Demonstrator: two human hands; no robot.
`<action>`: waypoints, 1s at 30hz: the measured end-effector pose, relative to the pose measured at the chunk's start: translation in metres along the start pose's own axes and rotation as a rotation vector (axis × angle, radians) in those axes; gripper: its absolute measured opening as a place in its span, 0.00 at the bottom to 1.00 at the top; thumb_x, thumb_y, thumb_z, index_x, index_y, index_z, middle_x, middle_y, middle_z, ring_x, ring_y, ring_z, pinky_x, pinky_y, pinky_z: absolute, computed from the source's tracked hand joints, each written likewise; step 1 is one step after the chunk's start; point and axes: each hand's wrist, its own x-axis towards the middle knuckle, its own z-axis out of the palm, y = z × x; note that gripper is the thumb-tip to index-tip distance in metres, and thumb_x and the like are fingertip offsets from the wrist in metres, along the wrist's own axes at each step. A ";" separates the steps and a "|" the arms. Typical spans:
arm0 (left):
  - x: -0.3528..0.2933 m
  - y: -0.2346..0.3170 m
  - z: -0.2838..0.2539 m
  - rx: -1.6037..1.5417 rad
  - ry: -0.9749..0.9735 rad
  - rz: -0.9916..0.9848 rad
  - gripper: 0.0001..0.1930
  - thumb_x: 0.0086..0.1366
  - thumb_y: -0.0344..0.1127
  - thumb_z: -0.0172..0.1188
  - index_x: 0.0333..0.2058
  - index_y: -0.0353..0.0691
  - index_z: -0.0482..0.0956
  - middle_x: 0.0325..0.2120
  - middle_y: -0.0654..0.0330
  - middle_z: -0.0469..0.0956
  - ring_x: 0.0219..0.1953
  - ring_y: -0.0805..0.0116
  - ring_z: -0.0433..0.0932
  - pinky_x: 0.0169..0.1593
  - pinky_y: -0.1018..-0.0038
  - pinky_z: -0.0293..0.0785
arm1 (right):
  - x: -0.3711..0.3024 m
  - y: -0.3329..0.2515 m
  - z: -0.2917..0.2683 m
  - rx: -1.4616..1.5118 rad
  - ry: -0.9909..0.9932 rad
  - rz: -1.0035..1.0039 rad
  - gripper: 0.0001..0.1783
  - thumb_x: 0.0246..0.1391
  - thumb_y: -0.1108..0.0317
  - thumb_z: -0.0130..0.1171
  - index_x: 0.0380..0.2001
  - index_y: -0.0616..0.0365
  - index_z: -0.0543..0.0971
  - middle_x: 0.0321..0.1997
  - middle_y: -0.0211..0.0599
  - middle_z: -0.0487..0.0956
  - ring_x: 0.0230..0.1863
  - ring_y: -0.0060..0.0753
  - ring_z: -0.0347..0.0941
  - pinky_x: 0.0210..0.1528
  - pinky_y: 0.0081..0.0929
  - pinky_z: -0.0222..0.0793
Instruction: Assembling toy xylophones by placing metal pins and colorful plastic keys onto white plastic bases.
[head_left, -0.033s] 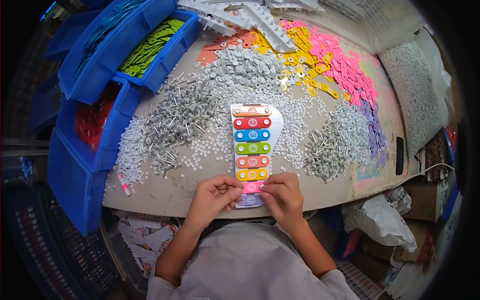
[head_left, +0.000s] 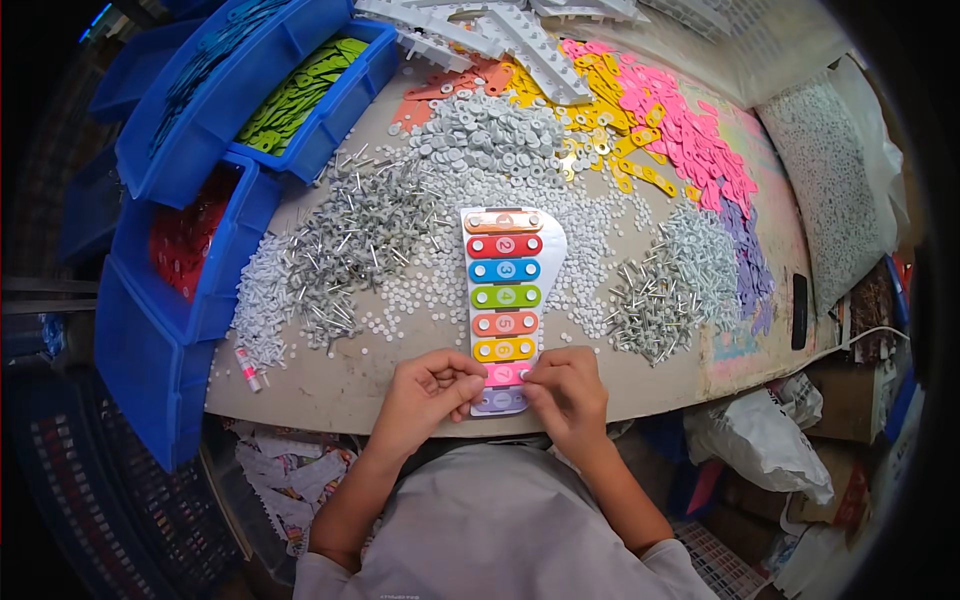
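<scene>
A toy xylophone lies upright on the table in front of me, a white base with several coloured bars across it. White round caps sit at the ends of most bars. My left hand is closed in a pinch at the left end of the pink bar; its fingertips hide whatever they hold. At that bar's right end, my right hand pinches with thumb and forefinger around a small white cap. Below the pink bar, the purple bar is partly covered by my fingers.
Loose nails, white washers and more nails are heaped around the xylophone. Pink bars and yellow bars pile up at the far right. Blue bins line the left; a bag of white pieces stands right.
</scene>
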 end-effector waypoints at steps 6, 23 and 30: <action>-0.004 0.009 0.003 -0.011 -0.008 -0.029 0.05 0.70 0.24 0.65 0.42 0.31 0.83 0.29 0.60 0.84 0.25 0.79 0.77 0.29 0.82 0.72 | -0.002 -0.006 0.000 0.485 -0.060 0.640 0.12 0.61 0.75 0.70 0.39 0.60 0.74 0.33 0.27 0.77 0.32 0.13 0.71 0.34 0.16 0.66; 0.024 0.003 -0.003 0.482 -0.144 -0.042 0.31 0.71 0.34 0.67 0.67 0.35 0.62 0.22 0.66 0.78 0.21 0.83 0.71 0.27 0.78 0.64 | 0.018 0.006 -0.013 0.646 -0.458 0.983 0.14 0.69 0.62 0.65 0.46 0.62 0.78 0.27 0.24 0.81 0.19 0.07 0.66 0.18 0.14 0.59; 0.026 0.007 0.000 0.394 -0.143 -0.017 0.27 0.71 0.29 0.66 0.64 0.35 0.65 0.26 0.65 0.82 0.24 0.86 0.75 0.27 0.82 0.64 | 0.011 0.006 -0.001 0.481 -0.340 0.771 0.14 0.70 0.60 0.64 0.44 0.61 0.79 0.24 0.23 0.78 0.19 0.10 0.67 0.19 0.17 0.59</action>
